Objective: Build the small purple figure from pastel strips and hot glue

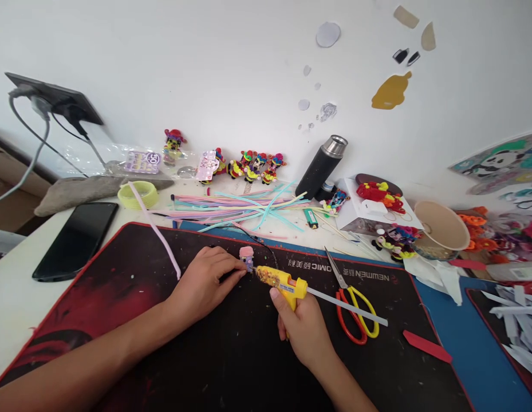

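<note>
The right hand (306,329) is wrapping around the handle of a yellow hot-glue gun (287,286), its long glue stick (347,306) jutting from the back toward the scissors. The left hand (208,274) is pinching narrowly at the lower side of a small pink-and-lilac figure (245,253), which is sitting near the mat's far edge, mid-width. The nozzle is pointing at that lower side, close by the fingertips; I cannot tell whether it is touching. Working well here probably means steadying the figure, squeezing out only a small dab, and leaving bare fingertips clear of the hot tip.

Outward, the black desk mat (231,355) is giving bare room between the forearms and toward the person. Open-bladed scissors (354,312) are lying to the right, under the glue stick's line, so swinging the gun that way is risking a knock. Beyond the mat's far edge, a bundle of pastel pipe cleaners (240,207) is crowding the table; one lilac pipe cleaner (156,232) is reaching onto the mat at left.
</note>
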A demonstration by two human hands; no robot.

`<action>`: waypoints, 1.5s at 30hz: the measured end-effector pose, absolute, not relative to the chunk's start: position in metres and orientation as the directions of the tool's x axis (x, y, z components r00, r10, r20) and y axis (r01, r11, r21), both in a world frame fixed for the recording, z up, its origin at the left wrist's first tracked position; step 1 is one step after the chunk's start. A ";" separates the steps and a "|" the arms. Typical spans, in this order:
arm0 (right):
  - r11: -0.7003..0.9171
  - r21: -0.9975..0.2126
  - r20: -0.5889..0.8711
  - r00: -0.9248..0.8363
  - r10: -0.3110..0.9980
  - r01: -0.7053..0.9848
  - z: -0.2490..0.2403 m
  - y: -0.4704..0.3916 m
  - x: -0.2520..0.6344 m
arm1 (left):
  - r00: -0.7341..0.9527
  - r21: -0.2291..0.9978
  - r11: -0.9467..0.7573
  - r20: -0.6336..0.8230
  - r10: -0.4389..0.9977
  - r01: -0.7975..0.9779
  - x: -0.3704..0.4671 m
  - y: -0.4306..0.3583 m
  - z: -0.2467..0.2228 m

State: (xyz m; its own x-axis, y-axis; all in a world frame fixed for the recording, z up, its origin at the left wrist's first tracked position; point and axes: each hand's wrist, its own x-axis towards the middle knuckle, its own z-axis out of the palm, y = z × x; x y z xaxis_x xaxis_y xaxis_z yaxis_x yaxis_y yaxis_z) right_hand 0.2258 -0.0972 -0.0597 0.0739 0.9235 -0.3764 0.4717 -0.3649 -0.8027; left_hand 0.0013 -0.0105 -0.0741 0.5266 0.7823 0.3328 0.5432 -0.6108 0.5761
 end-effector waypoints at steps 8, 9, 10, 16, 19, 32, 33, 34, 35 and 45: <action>-0.382 -0.790 -0.390 0.087 0.916 0.479 -0.058 -0.095 0.223 | 0.527 0.581 -0.604 0.323 0.786 0.545 0.001 -0.011 -0.074; -0.383 -0.789 -0.392 0.087 0.916 0.481 -0.058 -0.095 0.223 | 0.528 0.582 -0.604 0.321 0.786 0.544 0.001 -0.011 -0.074; -0.383 -0.787 -0.393 0.085 0.916 0.483 -0.057 -0.095 0.223 | 0.529 0.583 -0.604 0.321 0.786 0.543 0.001 -0.011 -0.074; -0.381 -0.778 -0.396 0.081 0.915 0.500 -0.054 -0.094 0.223 | 0.530 0.584 -0.611 0.332 0.780 0.534 0.001 -0.010 -0.074; -0.372 -0.783 -0.387 0.076 0.919 0.498 -0.053 -0.094 0.223 | 0.529 0.581 -0.612 0.333 0.781 0.537 0.001 -0.010 -0.074; -0.388 -0.784 -0.401 0.081 0.912 0.484 -0.057 -0.094 0.223 | 0.534 0.580 -0.611 0.326 0.780 0.538 0.000 -0.011 -0.075; -0.386 -0.784 -0.398 0.082 0.914 0.486 -0.057 -0.094 0.223 | 0.534 0.580 -0.612 0.328 0.779 0.538 0.000 -0.011 -0.075; -0.384 -0.784 -0.395 0.084 0.915 0.487 -0.057 -0.094 0.223 | 0.533 0.580 -0.613 0.330 0.779 0.537 0.000 -0.011 -0.075; -0.384 -0.784 -0.394 0.087 0.915 0.488 -0.057 -0.094 0.223 | 0.532 0.580 -0.613 0.332 0.779 0.536 0.000 -0.011 -0.074; -0.362 -0.789 -0.368 0.090 0.925 0.496 -0.054 -0.094 0.223 | 0.533 0.587 -0.608 0.325 0.782 0.535 0.000 -0.011 -0.075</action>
State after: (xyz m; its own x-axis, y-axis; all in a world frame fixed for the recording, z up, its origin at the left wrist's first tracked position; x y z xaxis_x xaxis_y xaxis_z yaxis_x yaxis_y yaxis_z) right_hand 0.2230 -0.0939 -0.0544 0.0904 0.9253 -0.3683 0.4963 -0.3625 -0.7889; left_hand 0.0003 -0.0112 -0.0750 0.5325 0.7817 0.3247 0.5348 -0.6080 0.5867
